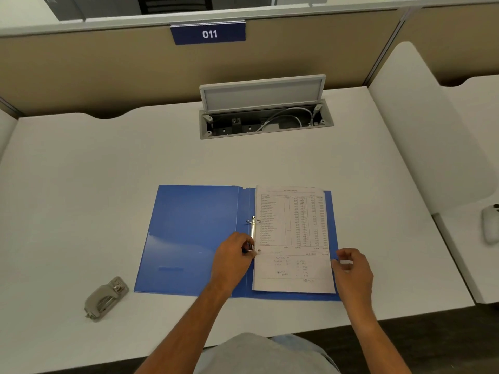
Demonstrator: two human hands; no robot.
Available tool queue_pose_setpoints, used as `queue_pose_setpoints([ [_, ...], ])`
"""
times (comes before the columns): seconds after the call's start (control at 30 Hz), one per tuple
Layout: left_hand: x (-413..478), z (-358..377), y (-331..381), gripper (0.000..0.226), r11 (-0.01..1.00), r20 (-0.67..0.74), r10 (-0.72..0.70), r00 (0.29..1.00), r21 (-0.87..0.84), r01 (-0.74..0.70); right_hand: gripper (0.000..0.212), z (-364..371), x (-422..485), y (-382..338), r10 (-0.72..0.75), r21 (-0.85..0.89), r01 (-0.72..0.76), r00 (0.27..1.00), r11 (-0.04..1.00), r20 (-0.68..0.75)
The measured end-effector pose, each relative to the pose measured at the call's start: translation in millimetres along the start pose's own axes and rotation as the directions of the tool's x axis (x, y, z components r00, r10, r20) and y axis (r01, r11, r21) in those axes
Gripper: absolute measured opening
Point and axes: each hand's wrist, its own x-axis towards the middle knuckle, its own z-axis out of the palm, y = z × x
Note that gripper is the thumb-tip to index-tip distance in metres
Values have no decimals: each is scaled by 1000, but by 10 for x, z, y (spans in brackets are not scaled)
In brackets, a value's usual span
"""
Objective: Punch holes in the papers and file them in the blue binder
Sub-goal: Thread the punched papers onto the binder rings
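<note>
The blue binder [194, 238] lies open on the surface [108, 184], with the papers [293, 238] on its 3 o'clock half. My left hand [233, 256] has its fingers clamped on the ring clip [253, 229]. My right hand [352, 268] curls its fingers at the papers' 3 o'clock edge; I cannot tell if they hold them.

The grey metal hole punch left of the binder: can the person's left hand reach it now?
Probably yes. Between the left hand and the grey metal hole punch lie only the blue plastic binder's flat open cover and bare white desk; the hand must first release the silver ring clasp.
</note>
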Motion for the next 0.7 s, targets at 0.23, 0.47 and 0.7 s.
queue_pose_setpoints([
  [0.23,-28,-168,-244,9,967,81,-29,996,-249,48,15,372,-112,-373,-453,-196,539,818,819,355],
  [0.47,30,-297,-311,10,894,205,-73,976,-420,155,15,932,-124,-800,-568,-261,770,614,581,548],
  [0.7,25,-262,-289,6,865,193,-112,975,-463,192,16,1017,-44,-879,-579,-285,819,559,498,594],
])
